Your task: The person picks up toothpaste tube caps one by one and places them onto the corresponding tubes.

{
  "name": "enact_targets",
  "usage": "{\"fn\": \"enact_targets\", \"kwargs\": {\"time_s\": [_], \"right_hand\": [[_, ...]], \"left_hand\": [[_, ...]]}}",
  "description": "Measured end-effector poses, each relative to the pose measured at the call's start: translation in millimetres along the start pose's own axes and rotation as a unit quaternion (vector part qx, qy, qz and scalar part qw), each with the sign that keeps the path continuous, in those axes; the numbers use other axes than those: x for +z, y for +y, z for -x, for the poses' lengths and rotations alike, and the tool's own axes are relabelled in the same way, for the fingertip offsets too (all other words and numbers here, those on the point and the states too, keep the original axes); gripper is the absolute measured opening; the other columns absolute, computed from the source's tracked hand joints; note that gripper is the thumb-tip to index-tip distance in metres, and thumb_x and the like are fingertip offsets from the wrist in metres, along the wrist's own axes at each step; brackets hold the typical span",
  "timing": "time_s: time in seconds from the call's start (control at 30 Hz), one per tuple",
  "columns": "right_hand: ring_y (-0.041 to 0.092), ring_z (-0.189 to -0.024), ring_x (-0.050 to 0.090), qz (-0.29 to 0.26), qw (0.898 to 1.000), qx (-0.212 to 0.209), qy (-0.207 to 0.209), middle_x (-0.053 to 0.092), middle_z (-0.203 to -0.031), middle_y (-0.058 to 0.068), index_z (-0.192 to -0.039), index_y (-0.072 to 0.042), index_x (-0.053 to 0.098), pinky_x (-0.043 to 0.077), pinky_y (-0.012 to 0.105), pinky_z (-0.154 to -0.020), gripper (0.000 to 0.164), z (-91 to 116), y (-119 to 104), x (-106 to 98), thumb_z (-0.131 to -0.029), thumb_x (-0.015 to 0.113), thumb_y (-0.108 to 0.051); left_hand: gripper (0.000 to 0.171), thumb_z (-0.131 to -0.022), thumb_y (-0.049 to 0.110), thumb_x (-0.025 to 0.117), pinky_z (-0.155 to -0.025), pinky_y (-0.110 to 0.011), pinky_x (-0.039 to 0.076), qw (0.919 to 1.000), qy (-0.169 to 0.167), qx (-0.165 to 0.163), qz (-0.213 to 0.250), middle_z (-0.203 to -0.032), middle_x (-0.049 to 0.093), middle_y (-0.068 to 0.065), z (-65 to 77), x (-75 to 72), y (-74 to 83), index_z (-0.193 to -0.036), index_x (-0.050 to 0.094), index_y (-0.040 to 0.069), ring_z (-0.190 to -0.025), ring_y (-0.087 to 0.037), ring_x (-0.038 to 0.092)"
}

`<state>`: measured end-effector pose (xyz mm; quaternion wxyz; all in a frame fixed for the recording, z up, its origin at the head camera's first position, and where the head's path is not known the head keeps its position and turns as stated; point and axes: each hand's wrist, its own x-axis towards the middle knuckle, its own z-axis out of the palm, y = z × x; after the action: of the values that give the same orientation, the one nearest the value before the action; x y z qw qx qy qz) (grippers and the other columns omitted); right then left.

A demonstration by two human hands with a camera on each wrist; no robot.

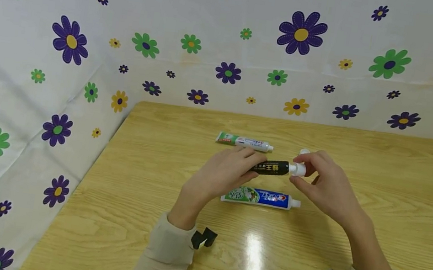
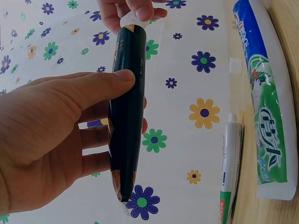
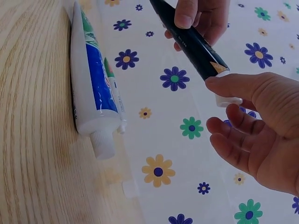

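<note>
Black tube (image 1: 276,168), head view: between my left hand (image 1: 221,170) and my right hand (image 1: 327,187), barrel in the left fingers, mouth end toward the right ones.
White cap (image 1: 300,170), head view: pinched at the tube's mouth between my right thumb and forefinger; I can't tell whether it is seated or loose.
Blue-and-green tube (image 1: 267,198), head view: on the worktop (image 1: 123,232), on the near side of my left fingers.
Green-and-white tube (image 1: 244,141), head view: on the worktop just beyond my left fingers.
Small white piece (image 1: 304,152), head view: just past my right fingertips, perhaps another cap.
Barrel grip, left wrist view: my left fingers are clamped round the black tube, thumb across the front, other fingers behind. I'd hold it firm but light; a hard squeeze could push the contents out.
Cap line, left wrist view: my right fingers are gathered about the cap, above my left thumb. I'd judge it best to line cap and neck up straight, so the thread doesn't bind.
Right thumb, right wrist view: its tip lies where barrel meets cap, the other fingers curled below. I'd shift it wholly onto the cap, so that turning doesn't drag the barrel along.
</note>
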<state>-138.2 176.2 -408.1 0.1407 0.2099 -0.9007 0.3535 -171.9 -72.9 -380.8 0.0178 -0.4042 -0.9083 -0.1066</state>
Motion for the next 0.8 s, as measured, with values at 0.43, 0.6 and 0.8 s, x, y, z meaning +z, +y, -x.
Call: {"fn": "enact_targets", "kwargs": {"time_s": [0.43,0.6,0.8], "right_hand": [[0.018,-0.083,0.055,0.028,0.999,-0.029,0.026,0.057,-0.101,0.007,-0.109,-0.006,0.067,0.049,0.028,-0.060,0.036,0.8,-7.8,-2.5,-0.077,0.083,0.000],[0.018,-0.083,0.057,0.013,0.999,-0.035,0.029,0.059,-0.107,0.009,-0.111,-0.006,0.067,0.050,0.025,-0.059,0.037,0.3,-8.5,-5.5,-0.078,0.082,0.001],[0.015,-0.080,0.058,-0.031,0.999,-0.027,0.021,0.061,-0.106,0.006,-0.113,-0.006,0.067,0.052,0.020,-0.058,0.036,2.2,-10.7,-6.6,-0.081,0.080,0.001]], "left_hand": [[0.038,-0.099,0.023,0.063,-0.101,-0.036,0.048,0.9999,0.015,0.009,-0.001,-0.130,0.062,-0.003,1.4,-5.4,2.6,-0.135,0.058,0.013,-0.120,-0.020,0.057],[0.037,-0.098,0.020,0.065,-0.098,-0.036,0.050,0.9994,0.028,0.014,0.014,-0.128,0.063,-0.005,2.2,-7.1,2.2,-0.134,0.059,0.012,-0.118,-0.021,0.059],[0.036,-0.097,0.020,0.066,-0.099,-0.036,0.049,0.9990,0.036,0.020,0.019,-0.127,0.063,-0.005,4.8,-9.9,2.8,-0.132,0.061,0.012,-0.117,-0.022,0.059]]}}
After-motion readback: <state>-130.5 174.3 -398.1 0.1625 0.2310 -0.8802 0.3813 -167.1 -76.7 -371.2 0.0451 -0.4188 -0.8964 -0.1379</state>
